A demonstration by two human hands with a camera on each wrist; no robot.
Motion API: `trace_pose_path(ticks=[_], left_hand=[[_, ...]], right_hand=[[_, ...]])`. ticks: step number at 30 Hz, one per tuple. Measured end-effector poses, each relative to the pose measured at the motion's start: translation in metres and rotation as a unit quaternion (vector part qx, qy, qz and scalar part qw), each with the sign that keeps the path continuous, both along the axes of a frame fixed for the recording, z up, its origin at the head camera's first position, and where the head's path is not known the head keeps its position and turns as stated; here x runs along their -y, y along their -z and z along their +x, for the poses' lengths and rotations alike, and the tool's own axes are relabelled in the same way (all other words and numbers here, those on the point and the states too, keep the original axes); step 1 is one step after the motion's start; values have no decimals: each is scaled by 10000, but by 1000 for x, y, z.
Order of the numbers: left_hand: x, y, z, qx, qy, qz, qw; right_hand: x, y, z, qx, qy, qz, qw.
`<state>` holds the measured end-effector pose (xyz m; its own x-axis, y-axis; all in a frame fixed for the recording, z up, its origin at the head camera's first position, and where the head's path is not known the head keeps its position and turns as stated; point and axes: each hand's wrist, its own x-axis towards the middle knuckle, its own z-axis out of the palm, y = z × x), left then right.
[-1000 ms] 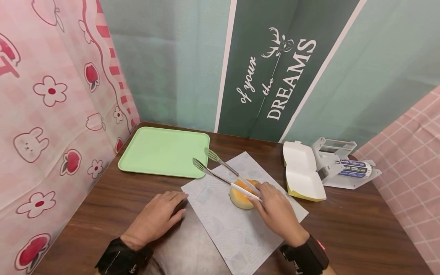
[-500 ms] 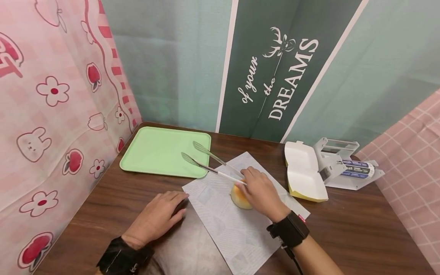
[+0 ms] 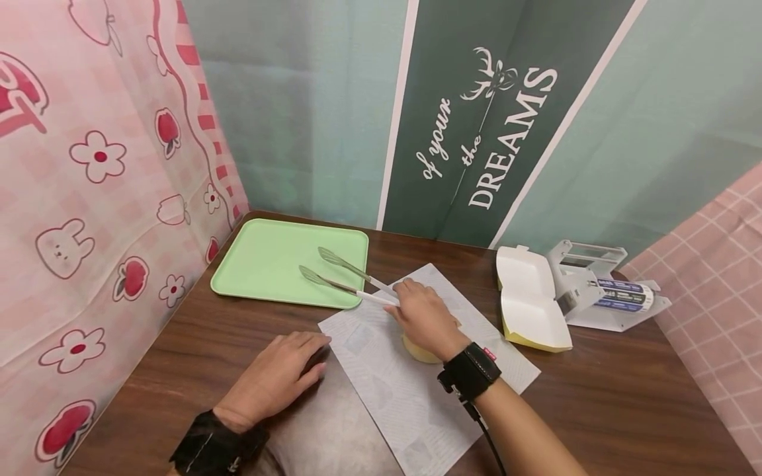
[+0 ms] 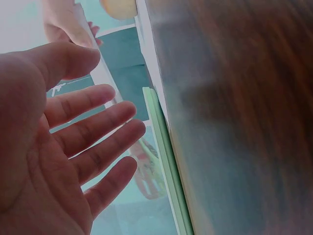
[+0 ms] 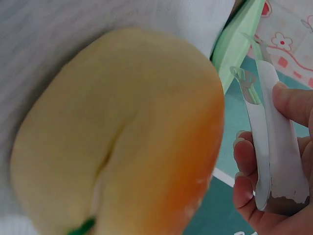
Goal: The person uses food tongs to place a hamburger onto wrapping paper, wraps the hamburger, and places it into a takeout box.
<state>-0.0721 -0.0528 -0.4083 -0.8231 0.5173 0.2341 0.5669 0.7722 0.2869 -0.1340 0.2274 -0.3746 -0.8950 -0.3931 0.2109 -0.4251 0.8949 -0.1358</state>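
My right hand (image 3: 425, 316) grips metal tongs (image 3: 375, 297) by their white handles. The two tong tips stand apart, over the right part of a green tray (image 3: 256, 264); in the right wrist view thumb and fingers wrap the tongs (image 5: 281, 142). Below and behind that hand a golden-brown bun (image 3: 421, 355) sits on a sheet of printed paper (image 3: 381, 383), partly hidden by the wrist. The right wrist view shows a slit in the bun (image 5: 117, 132) with a bit of green in it. My left hand (image 3: 270, 377) rests on the table, fingers loose, fingertips at the paper's left corner.
An opened white-and-yellow takeaway box (image 3: 532, 297) stands on the right. Beside it is a white rack (image 3: 589, 284) holding a blue-labelled cylinder (image 3: 625, 295). Printed curtains (image 3: 286, 132) hang behind the wooden table (image 3: 619, 390) and at both sides.
My right hand has carried the tongs left and away from me, off the bun; their tips now reach farther over the tray. The left hand and the bun stay in place.
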Motion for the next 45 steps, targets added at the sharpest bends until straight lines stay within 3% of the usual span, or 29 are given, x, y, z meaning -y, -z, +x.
trace_pose_path(ticks=[8,14,22,29,40,45], left_hand=[[1,-5,-2,-107,30,-29,9999],[0,-10,-4,-208,75,-93,9997],[1,-10,-1,8,41,-96,9999],[-1,-6,0,129,55,-70,9999],[-2,-7,4,173,104,-106,9997],[-1,-5,3,105,94,-94,9999]], right_hand=[[19,1,-15,-265,-86,133,9995],[30,1,-25,-356,140,364,9986],[45,1,-31,-1,351,743,9966],[55,2,-36,505,238,553,9969],[63,13,-48,681,503,572,9948],[66,12,-49,556,517,649,9950]])
